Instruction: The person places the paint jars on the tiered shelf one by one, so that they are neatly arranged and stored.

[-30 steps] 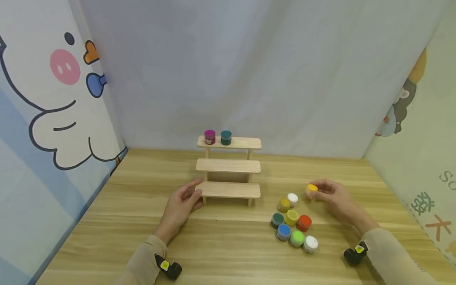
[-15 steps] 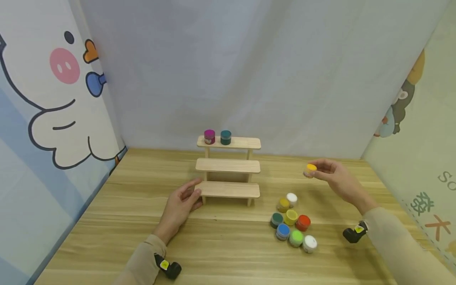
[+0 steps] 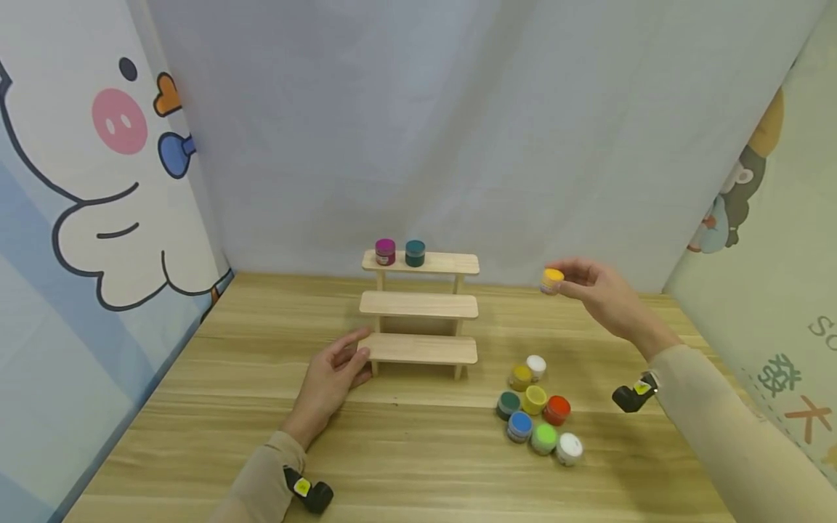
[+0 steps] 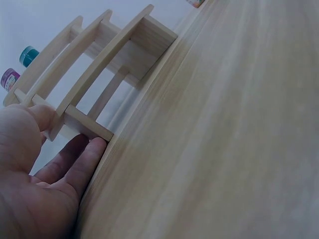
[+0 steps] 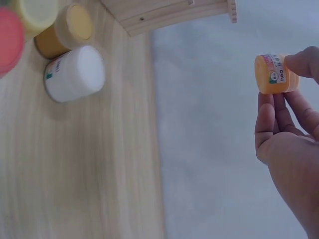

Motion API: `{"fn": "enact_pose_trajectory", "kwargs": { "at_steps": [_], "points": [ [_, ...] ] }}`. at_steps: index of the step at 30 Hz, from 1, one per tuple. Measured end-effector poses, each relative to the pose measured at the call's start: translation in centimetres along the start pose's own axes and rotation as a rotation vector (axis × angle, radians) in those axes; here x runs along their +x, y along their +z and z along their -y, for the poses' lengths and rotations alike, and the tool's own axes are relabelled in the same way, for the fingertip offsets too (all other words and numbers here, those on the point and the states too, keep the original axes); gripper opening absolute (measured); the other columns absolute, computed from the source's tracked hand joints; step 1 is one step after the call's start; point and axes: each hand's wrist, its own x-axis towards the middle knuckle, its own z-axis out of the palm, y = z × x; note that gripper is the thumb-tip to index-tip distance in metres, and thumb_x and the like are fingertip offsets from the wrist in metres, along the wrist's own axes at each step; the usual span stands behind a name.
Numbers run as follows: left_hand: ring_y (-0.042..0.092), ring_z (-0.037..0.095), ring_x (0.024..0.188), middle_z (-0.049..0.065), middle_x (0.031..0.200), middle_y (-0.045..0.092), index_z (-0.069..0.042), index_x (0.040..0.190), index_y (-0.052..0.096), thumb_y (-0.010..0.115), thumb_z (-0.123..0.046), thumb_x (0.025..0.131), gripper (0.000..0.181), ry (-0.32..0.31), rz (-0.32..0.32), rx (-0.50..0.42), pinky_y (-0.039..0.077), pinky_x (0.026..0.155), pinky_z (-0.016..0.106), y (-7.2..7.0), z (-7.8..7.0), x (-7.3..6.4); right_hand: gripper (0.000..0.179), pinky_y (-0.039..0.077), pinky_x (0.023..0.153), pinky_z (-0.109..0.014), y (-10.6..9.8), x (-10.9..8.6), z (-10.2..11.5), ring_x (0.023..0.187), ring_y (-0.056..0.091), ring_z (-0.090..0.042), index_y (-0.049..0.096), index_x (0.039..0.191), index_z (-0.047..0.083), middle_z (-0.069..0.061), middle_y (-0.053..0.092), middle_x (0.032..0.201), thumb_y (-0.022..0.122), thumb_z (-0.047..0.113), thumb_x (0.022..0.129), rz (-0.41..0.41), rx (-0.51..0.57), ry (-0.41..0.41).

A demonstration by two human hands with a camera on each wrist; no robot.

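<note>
My right hand (image 3: 604,299) pinches a small orange paint jar (image 3: 551,282) between thumb and fingers, raised above the table to the right of a three-step wooden display rack (image 3: 418,305). The right wrist view shows a printed label on that paint jar (image 5: 275,72). At the rack's left end, my left hand (image 3: 330,374) holds the lowest step; in the left wrist view its thumb lies by the step and its fingers (image 4: 87,162) touch the foot of the leg. On the top step stand a magenta paint jar (image 3: 385,252) and a teal paint jar (image 3: 415,253), side by side at the left.
Several more paint jars cluster on the table right of the rack, among them a red jar (image 3: 557,410), a blue jar (image 3: 519,426) and a white jar (image 3: 569,449). A grey-white cloth (image 3: 418,145) hangs behind the wooden table (image 3: 418,465).
The right hand has lifted the orange paint jar from beside the other jars and carried it up, back and slightly left. My left hand and the rack have stayed put.
</note>
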Motion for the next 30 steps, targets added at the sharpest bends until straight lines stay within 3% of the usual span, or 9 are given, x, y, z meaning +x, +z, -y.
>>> {"fn": "enact_pose_trajectory", "kwargs": {
  "at_steps": [11, 16, 22, 30],
  "points": [
    [0.066, 0.037, 0.138, 0.028, 0.155, 0.062, -0.011, 0.16, 0.06, 0.065, -0.014, 0.115, 0.046, 0.005, -0.007, 0.01, 0.067, 0.102, 0.034, -0.2, 0.0, 0.0, 0.041, 0.054, 0.11, -0.026, 1.1, 2.5, 3.0, 0.121, 0.069, -0.02, 0.064, 0.147, 0.005, -0.008, 0.071, 0.135, 0.07, 0.028, 0.113, -0.001, -0.037, -0.013],
    [0.067, 0.037, 0.137, 0.029, 0.153, 0.063, -0.01, 0.16, 0.061, 0.065, -0.013, 0.115, 0.045, 0.007, -0.01, 0.005, 0.067, 0.102, 0.034, -0.2, 0.0, 0.0, 0.039, 0.053, 0.111, -0.025, 1.6, 3.8, 4.2, 0.12, 0.069, -0.022, 0.064, 0.145, 0.001, -0.007, 0.072, 0.13, 0.07, 0.022, 0.113, 0.013, 0.009, -0.063],
    [0.067, 0.036, 0.137, 0.029, 0.152, 0.063, -0.01, 0.16, 0.061, 0.065, -0.012, 0.115, 0.045, 0.021, -0.006, 0.015, 0.067, 0.101, 0.034, -0.3, 0.1, 0.0, 0.042, 0.052, 0.11, -0.022, 2.2, 5.4, 5.4, 0.121, 0.068, -0.021, 0.064, 0.148, 0.002, -0.005, 0.072, 0.13, 0.072, 0.023, 0.112, 0.031, 0.038, -0.069],
    [0.066, 0.037, 0.138, 0.026, 0.154, 0.062, -0.013, 0.16, 0.061, 0.065, -0.013, 0.115, 0.045, 0.028, 0.016, 0.018, 0.067, 0.101, 0.033, -0.5, 0.5, 0.1, 0.039, 0.053, 0.115, -0.034, 3.4, 7.0, 6.6, 0.12, 0.07, -0.026, 0.066, 0.147, 0.001, -0.008, 0.075, 0.127, 0.071, 0.017, 0.112, 0.041, 0.067, -0.102]
  ]
}}
